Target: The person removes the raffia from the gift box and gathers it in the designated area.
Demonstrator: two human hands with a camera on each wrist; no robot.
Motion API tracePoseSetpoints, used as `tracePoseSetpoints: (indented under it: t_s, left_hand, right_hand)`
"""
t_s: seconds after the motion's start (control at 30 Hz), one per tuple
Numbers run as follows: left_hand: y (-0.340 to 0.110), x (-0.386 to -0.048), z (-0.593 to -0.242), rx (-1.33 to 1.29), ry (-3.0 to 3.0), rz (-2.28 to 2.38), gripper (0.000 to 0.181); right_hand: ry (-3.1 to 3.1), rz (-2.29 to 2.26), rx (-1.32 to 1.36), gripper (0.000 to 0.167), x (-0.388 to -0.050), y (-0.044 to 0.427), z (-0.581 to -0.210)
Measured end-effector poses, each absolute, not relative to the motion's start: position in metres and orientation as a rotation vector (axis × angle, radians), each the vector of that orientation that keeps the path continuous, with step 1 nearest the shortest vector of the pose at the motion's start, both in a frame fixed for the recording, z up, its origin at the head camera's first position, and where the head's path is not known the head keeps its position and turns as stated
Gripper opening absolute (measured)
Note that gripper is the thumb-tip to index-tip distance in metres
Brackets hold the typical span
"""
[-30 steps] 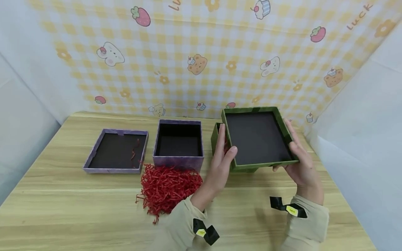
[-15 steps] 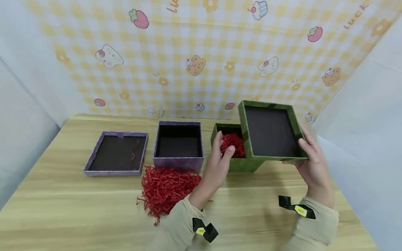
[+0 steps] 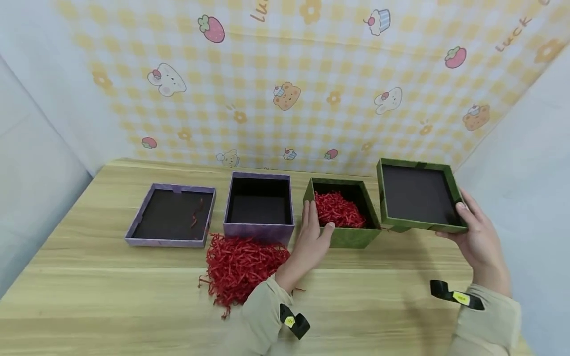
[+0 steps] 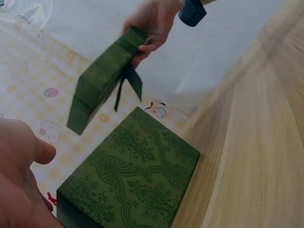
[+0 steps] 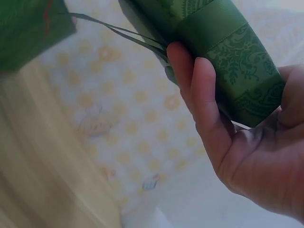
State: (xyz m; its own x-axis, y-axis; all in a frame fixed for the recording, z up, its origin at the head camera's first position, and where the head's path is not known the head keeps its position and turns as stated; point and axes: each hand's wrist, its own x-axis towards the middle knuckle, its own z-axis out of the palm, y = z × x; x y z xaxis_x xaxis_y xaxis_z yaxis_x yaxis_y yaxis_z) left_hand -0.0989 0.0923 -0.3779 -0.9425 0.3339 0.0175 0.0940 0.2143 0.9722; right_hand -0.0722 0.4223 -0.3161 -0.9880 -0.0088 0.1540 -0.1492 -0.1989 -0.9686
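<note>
A green patterned box lid (image 3: 416,193), its dark inside turned up, is held above the table by my right hand (image 3: 481,237). In the right wrist view, the fingers (image 5: 204,85) lie under the lid and the thumb is on its side; green ribbon trails from it. Left of the lid stands the green box (image 3: 352,238), with red shredded paper (image 3: 338,210) inside. My left hand (image 3: 311,242) is at that box's left front corner, fingers straight and thumb spread, and seems to touch its side. In the left wrist view the box (image 4: 137,171) shows its patterned wall.
An empty purple box (image 3: 258,231) stands left of the green one. Its purple lid (image 3: 165,243) lies inside up further left, with a few red strands. A heap of red shredded paper (image 3: 242,269) sits in front of the purple box. A checked cloth (image 3: 249,74) hangs behind.
My right hand has carried the green lid off to the right, uncovering the green box and its red paper. The left hand has let go of the lid and stays by the box.
</note>
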Motion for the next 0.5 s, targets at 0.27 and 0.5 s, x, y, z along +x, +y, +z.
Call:
tracePoseSetpoints:
  t_s: [0.27, 0.5]
  left_hand:
    - [0.096, -0.1, -0.387, 0.382, 2.272, 1.79, 0.079]
    - [0.101, -0.101, -0.397, 0.42, 2.356, 1.775, 0.075]
  right_hand:
    - [-1.924, 2.486, 0.032, 0.055, -0.076, 0.459, -0.338]
    - [-2.008, 2.538, -0.167, 0.061, -0.081, 0.474, -0.36]
